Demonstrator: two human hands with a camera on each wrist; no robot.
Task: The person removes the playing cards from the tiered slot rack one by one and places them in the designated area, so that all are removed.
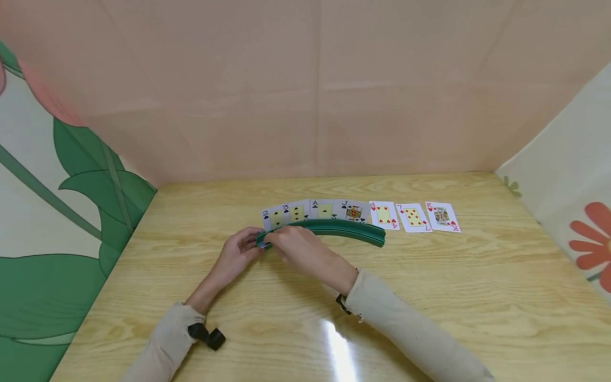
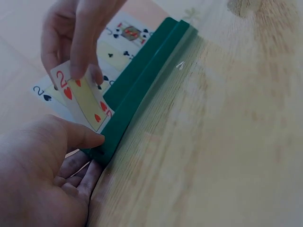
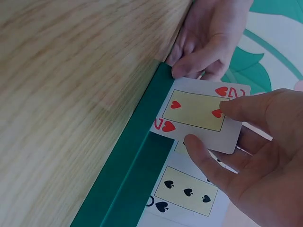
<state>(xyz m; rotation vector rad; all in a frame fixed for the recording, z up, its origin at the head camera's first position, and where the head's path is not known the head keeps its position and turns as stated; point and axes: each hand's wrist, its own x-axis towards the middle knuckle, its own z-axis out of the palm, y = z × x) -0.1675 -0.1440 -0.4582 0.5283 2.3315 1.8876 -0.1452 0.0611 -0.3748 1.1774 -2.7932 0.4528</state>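
- Right hand (image 1: pixel 300 248) pinches the two of hearts (image 3: pixel 196 111); left hand (image 1: pixel 237 250) grips the green holder (image 1: pixel 339 228).
- Four black cards (image 1: pixel 325 210) already slotted; three red cards (image 1: pixel 415 218) lie on the surface (image 1: pixel 453 297).

In the head view, the bare right hand (image 1: pixel 300 248) covers part of the curved green plastic card holder (image 1: pixel 343 228) and hides nearly all of the white two of hearts playing card (image 3: pixel 199 106), while the holder conceals the lower edges of the white black-suited playing cards (image 1: pixel 324 209). The bottom edge crops both beige sleeves (image 1: pixel 410 329), and the left wrist view's left edge cuts off the bare left hand (image 2: pixel 40 163).
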